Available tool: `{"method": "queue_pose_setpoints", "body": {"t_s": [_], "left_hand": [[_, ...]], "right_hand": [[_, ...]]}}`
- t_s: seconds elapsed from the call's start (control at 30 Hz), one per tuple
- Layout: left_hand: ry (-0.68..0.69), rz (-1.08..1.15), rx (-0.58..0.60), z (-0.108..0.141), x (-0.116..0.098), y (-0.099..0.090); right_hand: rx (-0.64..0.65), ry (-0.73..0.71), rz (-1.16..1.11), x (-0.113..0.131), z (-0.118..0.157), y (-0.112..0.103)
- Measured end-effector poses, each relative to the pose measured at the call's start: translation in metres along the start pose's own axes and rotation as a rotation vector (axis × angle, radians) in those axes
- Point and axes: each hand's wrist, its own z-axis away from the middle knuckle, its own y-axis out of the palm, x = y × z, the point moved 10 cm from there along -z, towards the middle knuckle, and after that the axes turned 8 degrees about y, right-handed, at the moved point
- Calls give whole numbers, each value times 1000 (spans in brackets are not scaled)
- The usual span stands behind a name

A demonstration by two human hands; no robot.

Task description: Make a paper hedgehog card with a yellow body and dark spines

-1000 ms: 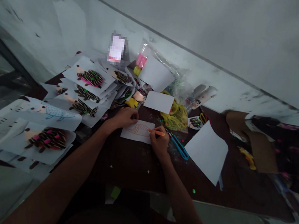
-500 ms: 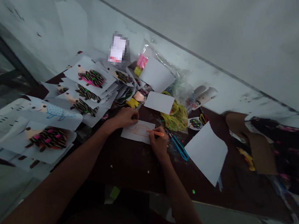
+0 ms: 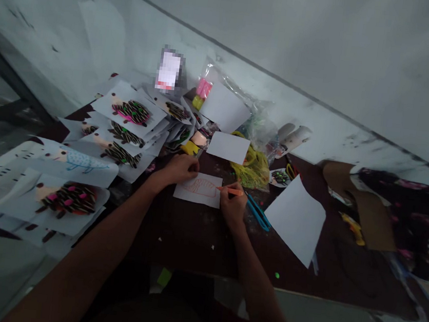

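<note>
A small white sheet of paper (image 3: pixel 197 198) lies on the dark table (image 3: pixel 186 240), with an orange line drawing of a rounded, striped shape on it. My right hand (image 3: pixel 232 208) grips an orange marker (image 3: pixel 231 190), its tip at the right end of the drawing. My left hand (image 3: pixel 182 169) rests at the sheet's upper left corner with fingers curled; whether anything is between them is hidden. Just right of my right hand lie scissors with blue handles (image 3: pixel 258 213).
Stacked hedgehog pictures (image 3: pixel 130 111) fill the left side. Behind the drawing are a blank card (image 3: pixel 228 147), a yellow plastic bag (image 3: pixel 254 170) and clear bags (image 3: pixel 260 119) against the wall. A large white sheet (image 3: pixel 297 217) and dark floral cloth (image 3: pixel 409 219) lie to the right.
My right hand has shifted slightly right with the marker, showing more of the drawing's right end. Orange outline now shows there. My left hand has stayed in place.
</note>
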Motion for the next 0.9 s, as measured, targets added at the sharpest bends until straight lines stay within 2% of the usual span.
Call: {"method": "queue_pose_setpoints", "body": {"t_s": [0.27, 0.43, 0.63, 0.8, 0.9], "left_hand": [[-22, -3, 24, 0, 1, 2], [9, -22, -8, 0, 0, 0], [-4, -12, -3, 0, 1, 0], [-9, -27, -7, 1, 0, -1], [-12, -30, -5, 1, 0, 0]], "right_hand": [[11, -74, 75, 2, 5, 2], [31, -118, 92, 5, 5, 6], [15, -101, 120, 2, 5, 4], [58, -101, 102, 1, 6, 9], [25, -86, 116, 0, 6, 5]]}}
